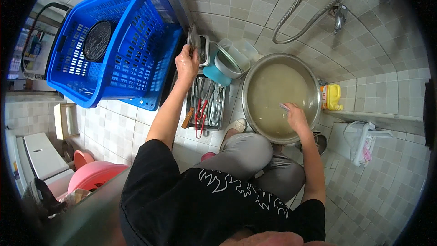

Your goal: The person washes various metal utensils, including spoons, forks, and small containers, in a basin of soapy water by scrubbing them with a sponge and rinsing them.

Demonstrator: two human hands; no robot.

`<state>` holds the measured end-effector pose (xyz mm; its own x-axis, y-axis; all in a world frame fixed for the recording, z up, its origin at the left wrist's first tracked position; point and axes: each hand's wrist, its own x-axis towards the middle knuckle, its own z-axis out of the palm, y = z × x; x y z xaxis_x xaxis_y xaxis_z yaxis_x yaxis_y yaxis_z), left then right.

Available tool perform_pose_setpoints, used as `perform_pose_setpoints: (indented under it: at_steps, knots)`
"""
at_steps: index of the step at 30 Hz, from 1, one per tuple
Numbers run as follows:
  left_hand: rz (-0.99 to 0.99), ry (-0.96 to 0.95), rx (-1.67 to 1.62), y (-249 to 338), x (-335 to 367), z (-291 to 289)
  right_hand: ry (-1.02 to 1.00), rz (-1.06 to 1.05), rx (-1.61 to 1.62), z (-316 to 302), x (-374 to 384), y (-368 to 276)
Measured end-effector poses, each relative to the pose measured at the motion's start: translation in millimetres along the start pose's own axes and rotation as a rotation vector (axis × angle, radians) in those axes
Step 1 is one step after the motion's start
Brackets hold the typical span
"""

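My left hand (187, 64) is stretched forward and grips a metal utensil (194, 38) held up over a steel tray (219, 123) full of tongs and cutlery. My right hand (296, 116) reaches into a big round steel basin (255, 61) of murky soapy water (277, 91) and pinches a small thing at the surface that I cannot make out. I am squatting on the tiled floor, my knees in grey trousers just behind the basin.
A large blue plastic basket (136, 41) with a dark round lid inside leans at the left. Stacked containers and a teal bowl (218, 70) stand behind the tray. A yellow detergent bottle (331, 96) stands right of the basin. Shower hose (300, 4) above, pink tubs (93, 173) lower left.
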<state>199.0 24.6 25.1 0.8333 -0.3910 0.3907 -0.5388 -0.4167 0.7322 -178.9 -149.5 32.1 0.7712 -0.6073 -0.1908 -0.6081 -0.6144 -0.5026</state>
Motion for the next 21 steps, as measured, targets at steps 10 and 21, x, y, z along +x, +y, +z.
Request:
perform_pose_setpoints:
  at_steps: [10,21]
  knots:
    - [-0.157,-0.139,0.384,-81.2,22.1,88.2,-0.056,0.12,0.068,14.7,3.9,19.1]
    - [-0.205,-0.37,0.385,-141.3,33.8,133.6,0.18,0.268,0.267,29.7,-2.9,99.3]
